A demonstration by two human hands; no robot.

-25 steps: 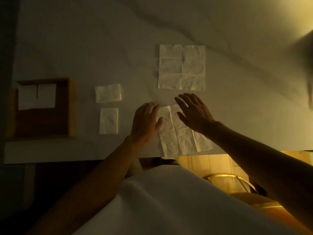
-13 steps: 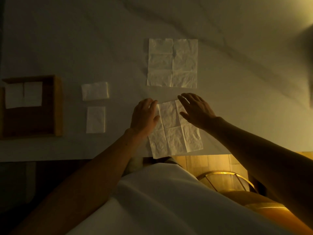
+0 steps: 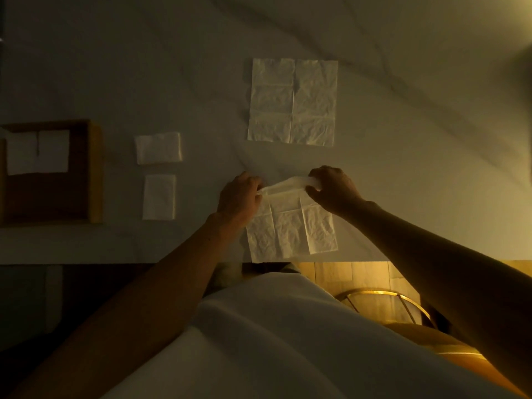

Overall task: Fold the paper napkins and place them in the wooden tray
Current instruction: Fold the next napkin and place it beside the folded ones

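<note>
An unfolded white napkin [image 3: 290, 228] lies at the table's near edge. My left hand [image 3: 239, 198] pinches its far left corner and my right hand [image 3: 331, 188] pinches its far right corner, so the far edge is lifted off the table. A second unfolded napkin [image 3: 292, 102] lies flat farther back. Two folded napkins [image 3: 158, 147] [image 3: 159, 196] rest to the left. The wooden tray [image 3: 96, 171] at the far left holds two folded napkins [image 3: 37, 152] side by side.
The white table [image 3: 403, 168] is dimly lit, with its near edge just below the held napkin. A round gold-framed stool [image 3: 383, 296] stands on the wooden floor at the lower right. My white top fills the bottom of the view.
Both hands went from lying flat on the near napkin's far end to pinching its two far corners and lifting that edge. The camera view shifted slightly.
</note>
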